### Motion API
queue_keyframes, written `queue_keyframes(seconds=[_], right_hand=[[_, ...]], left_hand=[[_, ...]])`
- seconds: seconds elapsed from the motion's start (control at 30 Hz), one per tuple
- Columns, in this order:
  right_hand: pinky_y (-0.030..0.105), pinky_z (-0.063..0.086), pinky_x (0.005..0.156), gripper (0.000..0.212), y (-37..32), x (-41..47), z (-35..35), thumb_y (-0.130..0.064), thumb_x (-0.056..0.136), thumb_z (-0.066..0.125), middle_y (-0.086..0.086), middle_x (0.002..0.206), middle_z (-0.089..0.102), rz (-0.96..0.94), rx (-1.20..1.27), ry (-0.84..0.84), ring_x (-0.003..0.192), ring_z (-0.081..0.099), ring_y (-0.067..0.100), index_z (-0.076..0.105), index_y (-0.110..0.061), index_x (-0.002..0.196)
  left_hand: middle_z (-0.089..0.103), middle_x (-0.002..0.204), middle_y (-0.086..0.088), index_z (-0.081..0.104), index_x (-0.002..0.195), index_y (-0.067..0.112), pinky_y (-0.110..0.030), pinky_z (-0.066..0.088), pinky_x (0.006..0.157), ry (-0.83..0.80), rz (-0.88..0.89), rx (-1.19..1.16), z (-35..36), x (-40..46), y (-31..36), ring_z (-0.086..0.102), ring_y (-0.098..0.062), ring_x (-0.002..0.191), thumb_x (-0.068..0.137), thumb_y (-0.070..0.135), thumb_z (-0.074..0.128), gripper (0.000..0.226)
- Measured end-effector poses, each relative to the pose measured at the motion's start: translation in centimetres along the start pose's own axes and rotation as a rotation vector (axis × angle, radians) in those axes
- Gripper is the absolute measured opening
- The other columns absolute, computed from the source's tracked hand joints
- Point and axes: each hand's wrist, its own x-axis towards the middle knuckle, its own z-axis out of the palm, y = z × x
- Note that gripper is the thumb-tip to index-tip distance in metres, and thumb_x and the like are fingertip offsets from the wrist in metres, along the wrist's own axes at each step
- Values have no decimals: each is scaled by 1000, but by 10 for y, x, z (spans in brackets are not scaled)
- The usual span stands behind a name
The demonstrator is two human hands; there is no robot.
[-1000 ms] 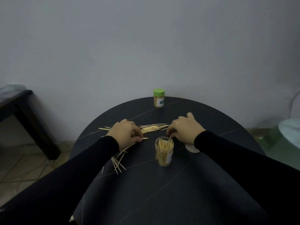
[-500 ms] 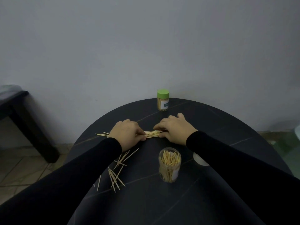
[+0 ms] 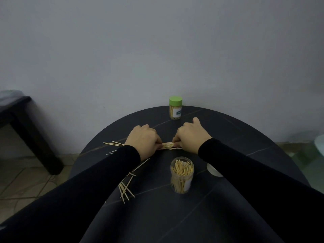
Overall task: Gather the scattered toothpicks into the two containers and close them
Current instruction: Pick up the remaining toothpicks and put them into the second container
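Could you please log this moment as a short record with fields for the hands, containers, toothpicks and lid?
left hand: pinches one end of the toothpick bundle
right hand: pinches the other end
open container: upright, lidless, partly filled
closed container: green cap on, at the far edge
loose toothpicks: scattered beside the left sleeve
white lid: flat on the table, partly hidden by the right sleeve

White lid (image 3: 214,171) half hidden under right sleeve (image 3: 245,165).
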Motion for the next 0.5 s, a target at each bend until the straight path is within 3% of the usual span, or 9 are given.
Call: queue_keyframes(seconds=[0.27,0.5], right_hand=[[47,21,106,22,0,-27,-7,-36,95,54,-9,106,68,112,73,128,108,54,16,67,-32,112],[40,23,102,13,1,-62,-14,-39,94,56,-14,101,64,278,489,207,102,54,11,65,-34,102]], left_hand=[[61,111,6,66,114,29,-29,41,84,101,-129,-182,-12,-12,14,43,-12,96,98,36,47,26],[56,100,9,67,97,27,-28,37,86,289,-371,-671,-22,-29,32,44,-11,100,94,31,56,12]])
